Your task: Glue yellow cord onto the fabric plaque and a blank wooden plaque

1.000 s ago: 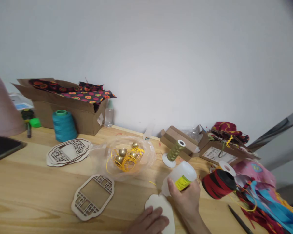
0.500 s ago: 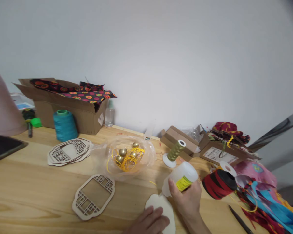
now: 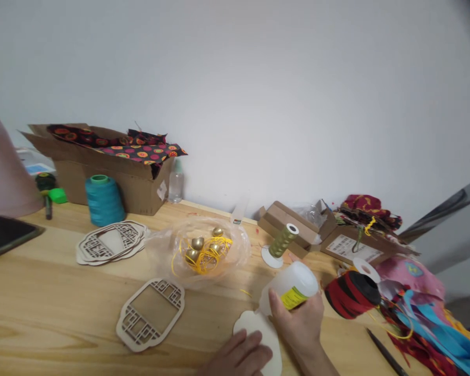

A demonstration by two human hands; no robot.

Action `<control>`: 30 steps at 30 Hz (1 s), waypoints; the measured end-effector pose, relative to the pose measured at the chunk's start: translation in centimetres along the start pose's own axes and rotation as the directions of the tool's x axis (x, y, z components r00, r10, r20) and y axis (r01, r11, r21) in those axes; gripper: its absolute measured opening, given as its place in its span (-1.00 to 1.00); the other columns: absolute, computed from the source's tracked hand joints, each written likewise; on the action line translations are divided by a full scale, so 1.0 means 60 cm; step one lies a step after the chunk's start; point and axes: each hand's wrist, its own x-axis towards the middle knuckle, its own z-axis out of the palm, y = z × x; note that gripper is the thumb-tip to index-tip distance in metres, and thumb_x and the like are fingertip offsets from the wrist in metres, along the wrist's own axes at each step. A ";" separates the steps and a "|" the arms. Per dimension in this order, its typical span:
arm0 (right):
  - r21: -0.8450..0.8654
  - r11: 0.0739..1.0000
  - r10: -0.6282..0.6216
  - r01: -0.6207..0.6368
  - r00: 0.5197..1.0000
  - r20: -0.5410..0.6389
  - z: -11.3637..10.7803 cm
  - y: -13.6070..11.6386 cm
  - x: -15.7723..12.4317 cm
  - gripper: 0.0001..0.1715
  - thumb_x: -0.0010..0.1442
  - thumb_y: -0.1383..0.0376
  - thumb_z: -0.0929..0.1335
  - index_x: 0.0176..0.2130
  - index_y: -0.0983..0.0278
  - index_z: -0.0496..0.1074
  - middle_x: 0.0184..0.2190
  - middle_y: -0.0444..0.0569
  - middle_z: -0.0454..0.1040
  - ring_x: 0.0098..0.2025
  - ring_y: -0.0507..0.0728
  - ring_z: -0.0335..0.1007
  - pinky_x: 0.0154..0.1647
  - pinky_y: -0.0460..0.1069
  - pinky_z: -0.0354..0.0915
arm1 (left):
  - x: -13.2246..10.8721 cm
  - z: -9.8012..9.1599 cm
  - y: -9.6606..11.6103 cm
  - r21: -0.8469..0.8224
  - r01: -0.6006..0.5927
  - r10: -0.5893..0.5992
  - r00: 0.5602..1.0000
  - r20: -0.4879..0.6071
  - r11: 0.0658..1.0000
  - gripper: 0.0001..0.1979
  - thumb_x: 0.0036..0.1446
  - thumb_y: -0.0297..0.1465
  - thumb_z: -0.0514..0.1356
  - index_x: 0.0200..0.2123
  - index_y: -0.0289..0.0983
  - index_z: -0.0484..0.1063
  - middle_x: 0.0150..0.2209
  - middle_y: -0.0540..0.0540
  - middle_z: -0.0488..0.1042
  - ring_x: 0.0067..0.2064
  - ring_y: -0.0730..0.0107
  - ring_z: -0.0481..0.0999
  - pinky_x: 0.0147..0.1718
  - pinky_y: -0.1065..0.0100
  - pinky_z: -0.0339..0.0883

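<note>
My right hand (image 3: 300, 324) is wrapped round a white squeeze bottle (image 3: 303, 279) with a yellow label, tilted so its nozzle points down at the top edge of a pale wooden plaque (image 3: 272, 342). Flat on that plaque lies my left hand (image 3: 245, 355), fingers stretched out, pressing it to the table. To the left, a wooden cut-out frame (image 3: 125, 326) with lattice ends rests by itself. Behind it is a stack of similar lattice frames (image 3: 90, 256). Whether anything is flowing from the nozzle is too small to tell.
A plastic bag (image 3: 238, 250) holds brass bells (image 3: 198, 243) and yellow cord. Behind stand a teal thread cone (image 3: 105, 202), a cardboard box (image 3: 137, 196) of fabric and an olive spool (image 3: 282, 241). At right are a red-and-black spool (image 3: 348, 295), ribbons (image 3: 434, 324) and a dark pointed tool (image 3: 384, 351).
Almost nothing differs. The squeeze bottle and my right hand have shifted very slightly, and my left hand stays flat on the plaque.
</note>
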 end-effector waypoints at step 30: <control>-0.087 0.980 -0.179 0.180 0.984 0.018 0.001 0.014 0.004 -0.68 -0.07 0.11 0.30 -0.68 0.22 0.20 -0.79 -0.22 0.22 -0.74 0.01 0.15 -0.70 -0.10 0.15 | 0.004 0.002 0.004 0.008 0.024 -0.024 0.999 -0.034 1.000 -0.73 0.29 -0.48 -0.12 -0.20 -0.30 0.37 -0.24 0.17 0.55 -0.16 0.55 0.47 -0.15 0.51 0.24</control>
